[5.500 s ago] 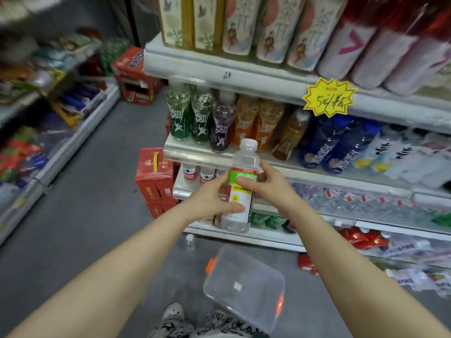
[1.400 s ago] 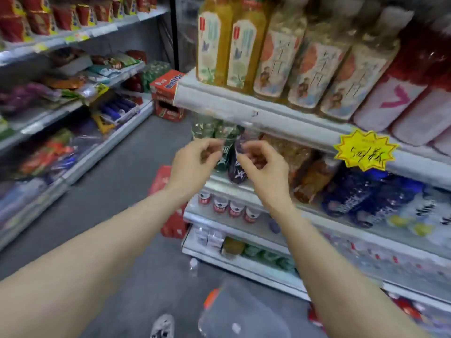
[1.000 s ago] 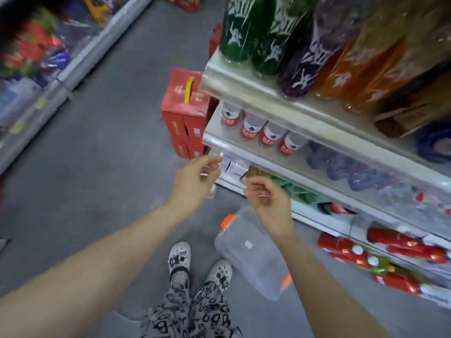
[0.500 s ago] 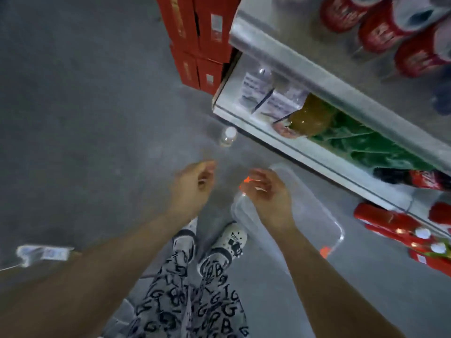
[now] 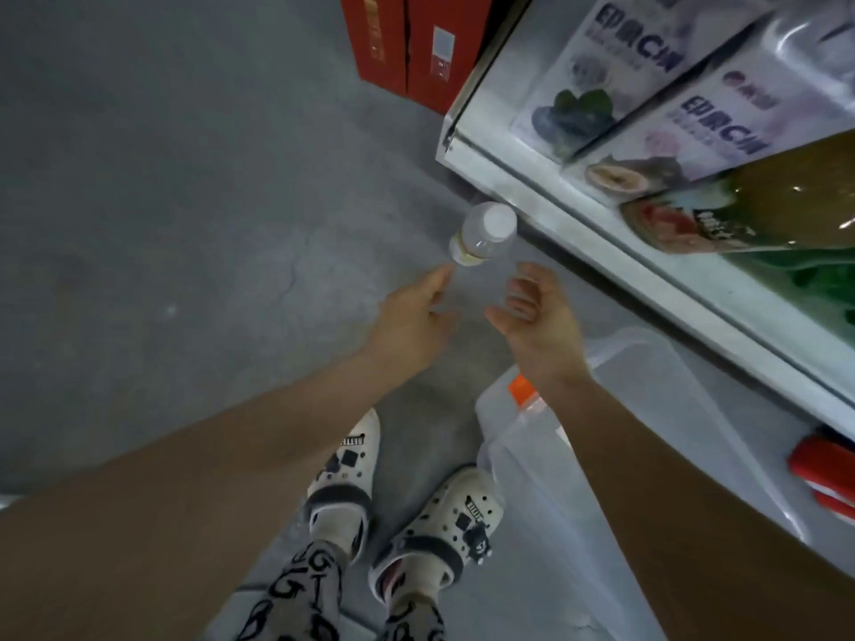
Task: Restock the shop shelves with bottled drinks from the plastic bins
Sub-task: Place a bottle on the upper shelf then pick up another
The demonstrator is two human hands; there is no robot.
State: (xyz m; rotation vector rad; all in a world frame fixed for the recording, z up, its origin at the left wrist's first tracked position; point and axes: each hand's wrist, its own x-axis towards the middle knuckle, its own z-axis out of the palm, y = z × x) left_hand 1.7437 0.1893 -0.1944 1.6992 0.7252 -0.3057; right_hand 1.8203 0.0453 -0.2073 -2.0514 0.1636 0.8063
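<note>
Left hand (image 5: 412, 312), right hand (image 5: 539, 316) lowered; bottle (image 5: 483, 238) just beyond spread fingers (image 5: 437, 282) (left nearest)

Dim, even overhead light; soft shadows on the floor (image 5: 162, 201), glare upper right, edges bent and slightly blurred.

Bare floor (image 5: 185, 201) left of bottle (image 5: 484, 237) gives open approach; shelf edge (image 5: 601, 252) crowds its right, red cartons (image 5: 416, 48) further back, clear bin (image 5: 657, 386) blocks near right
</note>
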